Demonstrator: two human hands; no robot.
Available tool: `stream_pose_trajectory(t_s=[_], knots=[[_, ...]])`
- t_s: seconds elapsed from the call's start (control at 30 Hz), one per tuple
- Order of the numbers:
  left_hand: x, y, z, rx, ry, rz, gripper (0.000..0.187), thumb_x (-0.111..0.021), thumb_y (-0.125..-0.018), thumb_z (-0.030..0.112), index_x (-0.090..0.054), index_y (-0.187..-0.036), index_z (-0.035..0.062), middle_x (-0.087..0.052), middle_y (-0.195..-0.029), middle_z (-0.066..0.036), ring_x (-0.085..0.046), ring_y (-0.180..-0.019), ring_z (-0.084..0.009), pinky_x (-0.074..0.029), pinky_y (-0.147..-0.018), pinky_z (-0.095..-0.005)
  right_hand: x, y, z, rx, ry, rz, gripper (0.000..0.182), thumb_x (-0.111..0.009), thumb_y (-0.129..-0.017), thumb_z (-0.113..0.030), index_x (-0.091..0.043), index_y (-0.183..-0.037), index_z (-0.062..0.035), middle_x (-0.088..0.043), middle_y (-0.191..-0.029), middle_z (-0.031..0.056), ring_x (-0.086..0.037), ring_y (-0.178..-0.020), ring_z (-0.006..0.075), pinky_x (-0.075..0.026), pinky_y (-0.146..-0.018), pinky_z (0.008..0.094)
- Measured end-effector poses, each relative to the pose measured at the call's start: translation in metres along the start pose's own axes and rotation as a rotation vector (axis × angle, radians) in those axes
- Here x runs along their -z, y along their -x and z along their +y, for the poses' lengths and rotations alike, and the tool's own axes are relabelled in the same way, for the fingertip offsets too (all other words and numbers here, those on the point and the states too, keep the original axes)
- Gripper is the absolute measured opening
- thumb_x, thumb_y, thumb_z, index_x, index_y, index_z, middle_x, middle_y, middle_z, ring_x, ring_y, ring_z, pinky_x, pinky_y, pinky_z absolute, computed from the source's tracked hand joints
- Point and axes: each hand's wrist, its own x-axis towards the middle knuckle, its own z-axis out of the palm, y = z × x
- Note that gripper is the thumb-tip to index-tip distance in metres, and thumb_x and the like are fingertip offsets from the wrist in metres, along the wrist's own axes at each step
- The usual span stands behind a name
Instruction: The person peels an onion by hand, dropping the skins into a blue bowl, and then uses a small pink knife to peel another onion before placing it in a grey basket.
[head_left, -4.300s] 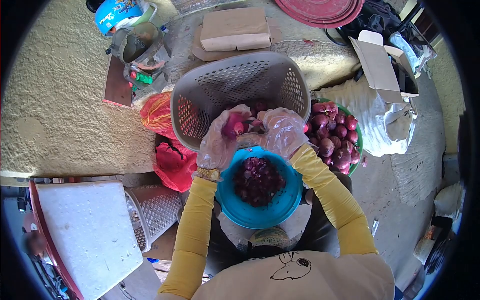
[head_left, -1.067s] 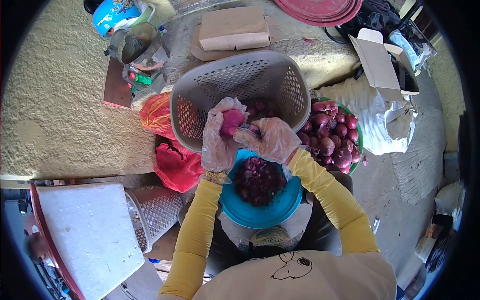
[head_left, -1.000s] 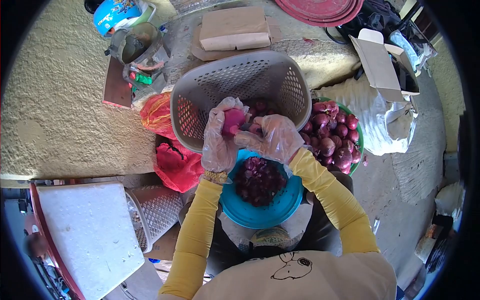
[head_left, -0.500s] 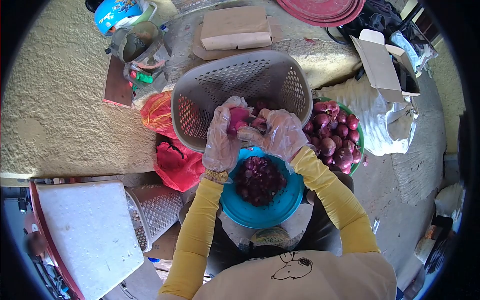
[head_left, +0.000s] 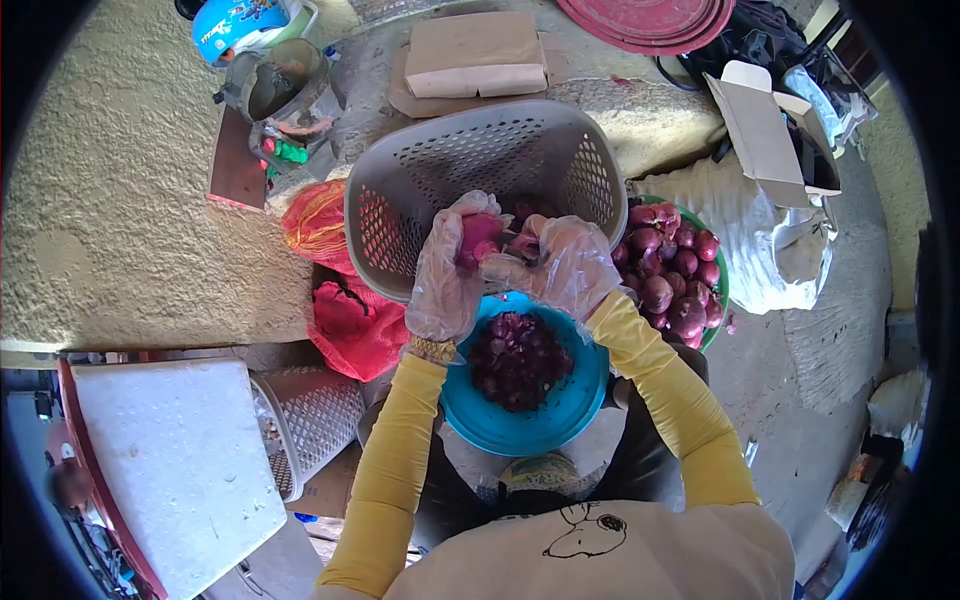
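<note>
My left hand, in a clear plastic glove, is closed around a red onion over the front rim of a grey-brown perforated basket. Right beside the onion, my gloved right hand has its fingers curled in. Something purple shows near its fingertips, too small to make out. Inside the basket, more purple pieces lie partly behind my hands. Below both hands, a blue basin holds a heap of dark purple onion pieces.
On the right, whole red onions fill a green-rimmed tub. Red mesh sacks lie to the left, near a white foam box lid and a second basket. A cardboard box sits behind the big basket.
Both hands stay over the basket rim with only slight finger shifts around the onion. The whole view has moved very slightly.
</note>
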Motion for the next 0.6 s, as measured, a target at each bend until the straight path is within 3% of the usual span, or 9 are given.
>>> stream_pose_trajectory(t_s=[0.4, 0.47, 0.53, 0.6], knots=[[-0.0020, 0.0002, 0.0045, 0.019, -0.042, -0.001, 0.044, -0.054, -0.110, 0.039, -0.059, -0.135, 0.0033, -0.063, -0.133, -0.012, -0.060, -0.126, -0.0251, -0.046, -0.113, -0.0421, -0.0015, 0.0008, 0.0012, 0.066, 0.054, 0.074, 0.071, -0.072, -0.079, -0.077, -0.076, -0.094, -0.0076, -0.074, -0.079, 0.0165, -0.073, -0.080, 0.0387, -0.058, -0.074, 0.0496], [-0.0005, -0.0006, 0.0064, 0.022, -0.049, -0.009, 0.043, -0.054, -0.110, 0.039, -0.059, -0.135, 0.0034, -0.063, -0.133, -0.012, -0.060, -0.126, -0.0251, -0.046, -0.113, -0.0422, -0.0003, 0.0005, 0.0003, 0.075, 0.040, 0.063, 0.068, -0.073, -0.080, -0.075, -0.076, -0.091, -0.0079, -0.073, -0.076, 0.0171, -0.073, -0.079, 0.0382, -0.057, -0.073, 0.0492], [0.0010, -0.0010, 0.0087, -0.024, -0.261, -0.033, 0.043, -0.055, -0.109, 0.038, -0.059, -0.135, 0.0033, -0.062, -0.133, -0.013, -0.059, -0.126, -0.0266, -0.046, -0.113, -0.0435, 0.0017, 0.0001, -0.0001, 0.062, 0.026, 0.018, 0.068, -0.074, -0.080, -0.074, -0.076, -0.091, -0.0072, -0.073, -0.076, 0.0174, -0.073, -0.078, 0.0382, -0.057, -0.073, 0.0480], [0.0012, -0.0008, 0.0070, -0.003, -0.153, -0.038, 0.042, -0.055, -0.109, 0.037, -0.059, -0.134, 0.0032, -0.062, -0.133, -0.013, -0.059, -0.127, -0.0275, -0.046, -0.113, -0.0440, 0.0013, -0.0008, 0.0005, 0.052, 0.010, -0.022, 0.068, -0.074, -0.081, -0.073, -0.077, -0.091, -0.0065, -0.072, -0.076, 0.0178, -0.072, -0.076, 0.0381, -0.057, -0.072, 0.0468]])
